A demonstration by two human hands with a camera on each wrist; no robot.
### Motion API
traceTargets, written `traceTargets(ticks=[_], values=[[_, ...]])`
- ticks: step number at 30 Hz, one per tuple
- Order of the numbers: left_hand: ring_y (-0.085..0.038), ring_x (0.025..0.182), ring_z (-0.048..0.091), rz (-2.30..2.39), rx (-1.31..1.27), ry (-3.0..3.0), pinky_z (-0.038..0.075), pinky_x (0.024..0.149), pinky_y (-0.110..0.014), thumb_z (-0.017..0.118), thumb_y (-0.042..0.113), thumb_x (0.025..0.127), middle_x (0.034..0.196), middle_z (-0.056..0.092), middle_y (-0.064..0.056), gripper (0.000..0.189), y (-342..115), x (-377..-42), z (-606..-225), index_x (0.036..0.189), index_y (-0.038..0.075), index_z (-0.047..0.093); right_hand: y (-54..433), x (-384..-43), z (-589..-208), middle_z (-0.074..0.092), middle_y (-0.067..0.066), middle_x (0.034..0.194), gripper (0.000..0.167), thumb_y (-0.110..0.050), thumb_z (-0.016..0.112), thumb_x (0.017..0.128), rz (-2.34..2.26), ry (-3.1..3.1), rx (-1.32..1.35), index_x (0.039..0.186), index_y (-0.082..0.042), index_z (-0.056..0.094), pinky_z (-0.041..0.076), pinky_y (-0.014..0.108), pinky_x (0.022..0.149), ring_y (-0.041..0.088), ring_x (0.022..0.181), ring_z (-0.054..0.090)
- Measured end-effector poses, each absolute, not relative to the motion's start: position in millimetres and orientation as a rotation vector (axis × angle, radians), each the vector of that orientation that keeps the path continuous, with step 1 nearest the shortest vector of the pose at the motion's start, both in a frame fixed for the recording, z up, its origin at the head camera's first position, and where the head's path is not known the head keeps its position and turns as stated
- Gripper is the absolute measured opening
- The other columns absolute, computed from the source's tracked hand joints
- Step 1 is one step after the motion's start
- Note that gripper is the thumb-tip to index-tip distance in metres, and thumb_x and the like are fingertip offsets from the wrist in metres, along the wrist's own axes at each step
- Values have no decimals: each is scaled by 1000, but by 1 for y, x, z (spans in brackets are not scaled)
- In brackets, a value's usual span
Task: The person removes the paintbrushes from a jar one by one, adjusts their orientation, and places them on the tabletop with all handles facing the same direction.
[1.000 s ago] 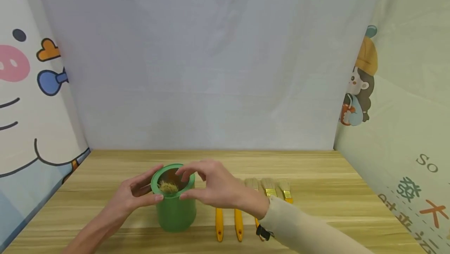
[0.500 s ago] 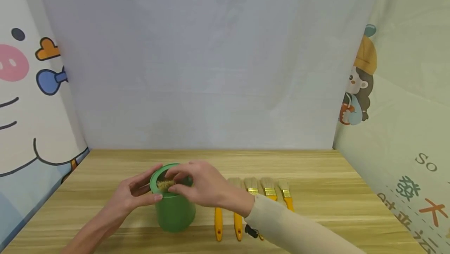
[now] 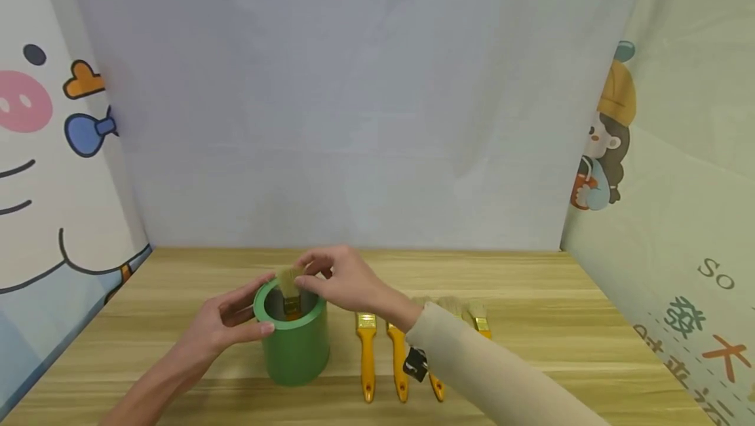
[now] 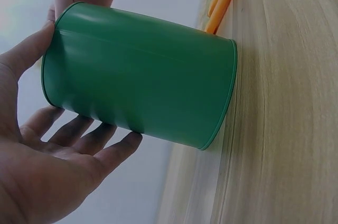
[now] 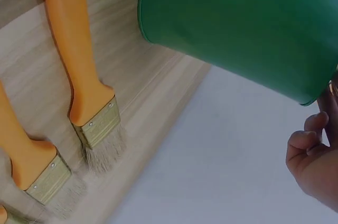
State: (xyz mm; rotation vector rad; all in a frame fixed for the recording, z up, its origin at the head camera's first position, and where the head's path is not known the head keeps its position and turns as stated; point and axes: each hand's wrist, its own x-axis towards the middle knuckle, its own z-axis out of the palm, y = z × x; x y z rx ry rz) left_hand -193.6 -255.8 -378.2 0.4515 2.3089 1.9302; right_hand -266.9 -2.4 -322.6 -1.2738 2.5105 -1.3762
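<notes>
A green can (image 3: pixel 297 354) stands upright on the wooden table, left of centre. My left hand (image 3: pixel 218 328) grips its left side, thumb near the rim; the left wrist view shows several fingers along the green wall (image 4: pixel 140 76). Above the can's mouth, my right hand (image 3: pixel 347 280) pinches a paintbrush (image 3: pixel 288 284) by its pale bristles. That brush points bristles up, its gold ferrule at the opening and its handle hidden inside the can. In the right wrist view, the curled fingers (image 5: pixel 306 139) show beside the rim, but the brush is hidden.
Right of the can, several yellow-handled paintbrushes (image 3: pixel 367 364) lie in a row, bristles away from me; my right forearm covers part of them. The wooden table (image 3: pixel 531 360) ends at a pale back curtain (image 3: pixel 354 151). Printed cloths hang on both sides.
My right hand reached into the can, took hold of the brush's bristles and has moved up, raising the brush partly out. The left hand has stayed on the can.
</notes>
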Motion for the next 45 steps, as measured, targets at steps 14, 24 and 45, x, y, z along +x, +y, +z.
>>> traceTargets(ticks=[14, 24, 45], values=[[-51, 146, 39, 1915, 401, 2280, 51, 105, -56, 71, 18, 101, 166, 32, -25, 78, -257, -196, -378, 168, 14, 31, -14, -277, -329, 78, 3, 112, 32, -11, 70, 103, -1274, 2513, -1343, 135, -12, 67, 53, 22, 82, 3, 96, 70], [-49, 147, 37, 1912, 395, 2293, 49, 107, -52, 72, 18, 101, 166, 31, -25, 81, -257, -195, -377, 168, 9, 27, -21, -277, -331, 77, -7, 100, 46, -15, 84, 94, -1148, 2577, -1439, 136, -15, 67, 53, 19, 86, -3, 92, 68], [-50, 147, 37, 1904, 400, 2299, 48, 108, -58, 71, 17, 101, 165, 31, -26, 80, -258, -195, -378, 168, 9, 28, -19, -278, -330, 77, -6, 92, 50, -5, 83, 92, -1152, 2559, -1471, 139, -12, 68, 53, 18, 83, -4, 85, 67]])
